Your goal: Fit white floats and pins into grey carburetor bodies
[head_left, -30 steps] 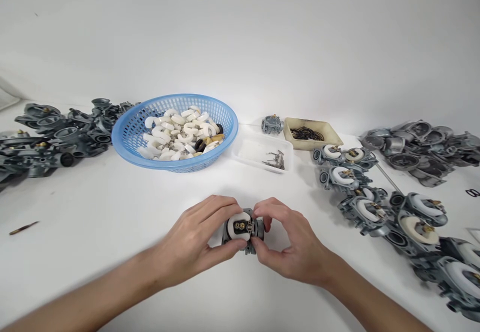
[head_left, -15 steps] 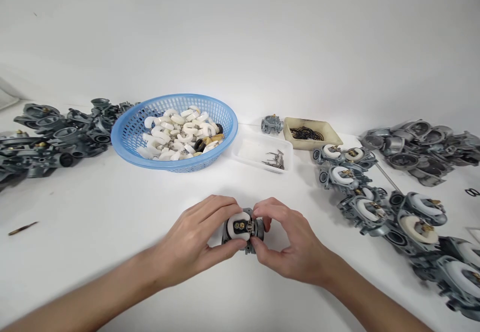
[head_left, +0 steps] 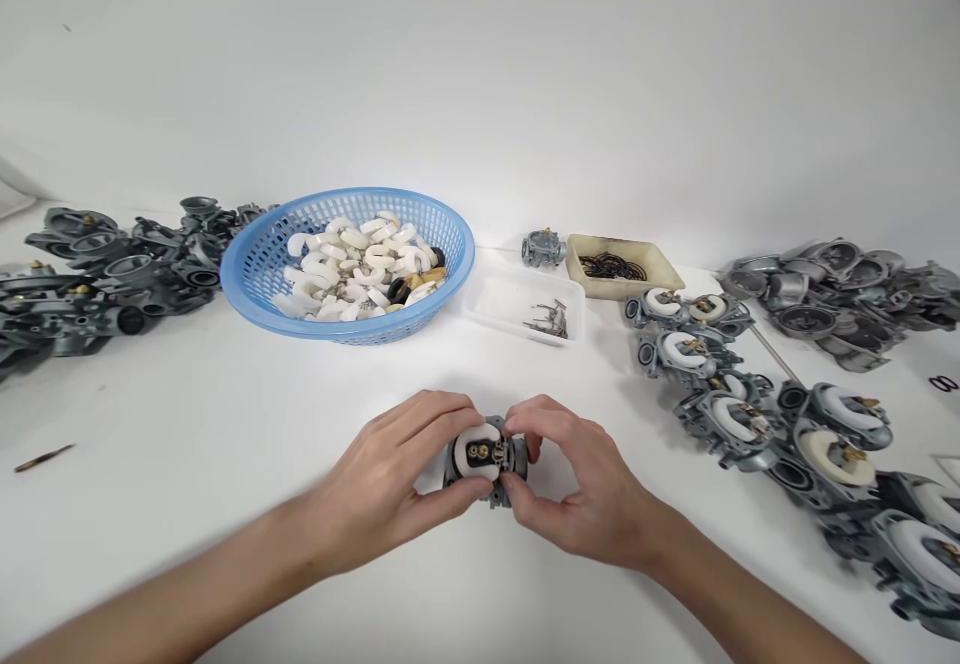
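A grey metal carburetor [head_left: 517,456] stands on the white table between my hands, its open side up. A white C-shaped float [head_left: 466,452] lies in it around brass jets. My left hand [head_left: 405,469] curls over the left side, fingertips at the float's far edge and thumb along its near edge. From the right, my right hand [head_left: 585,479] pinches the carburetor at the hinge end of the float, index finger on the far side and thumb on the near side. Whether the right fingers hold a small pin there is too small to tell.
Behind stands a blue basket [head_left: 232,279] of white floats. Beside it are a white tray [head_left: 495,299] with thin metal pins and a yellowish box [head_left: 660,274] of black rings. Carburetors with floats [head_left: 739,419] line the right; more carburetors [head_left: 135,269] and metal bowls [head_left: 840,294] lie farther out.
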The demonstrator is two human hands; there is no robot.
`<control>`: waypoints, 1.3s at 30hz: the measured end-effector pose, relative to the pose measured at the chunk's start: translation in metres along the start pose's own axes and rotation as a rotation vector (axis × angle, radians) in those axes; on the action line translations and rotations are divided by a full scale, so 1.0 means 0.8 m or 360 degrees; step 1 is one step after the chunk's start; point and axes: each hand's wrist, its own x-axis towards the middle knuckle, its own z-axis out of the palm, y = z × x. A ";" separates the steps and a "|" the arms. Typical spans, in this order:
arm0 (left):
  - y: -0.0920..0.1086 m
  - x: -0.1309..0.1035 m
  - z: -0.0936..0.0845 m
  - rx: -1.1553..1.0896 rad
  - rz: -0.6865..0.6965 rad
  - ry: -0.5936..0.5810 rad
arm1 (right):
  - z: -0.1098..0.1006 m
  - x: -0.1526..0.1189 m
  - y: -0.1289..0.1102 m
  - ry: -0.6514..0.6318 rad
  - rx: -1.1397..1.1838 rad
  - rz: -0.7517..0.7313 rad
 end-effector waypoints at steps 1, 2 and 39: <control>0.000 0.000 0.000 0.0000 0.0000 0.0002 | 0.000 0.000 0.000 -0.0003 0.0002 -0.0001; 0.000 0.000 0.000 -0.0001 -0.0002 0.0001 | 0.000 0.000 0.000 -0.0007 0.0003 0.0001; 0.003 0.001 0.001 0.0030 -0.0025 0.0025 | 0.001 -0.002 -0.003 -0.0313 -0.0153 0.0273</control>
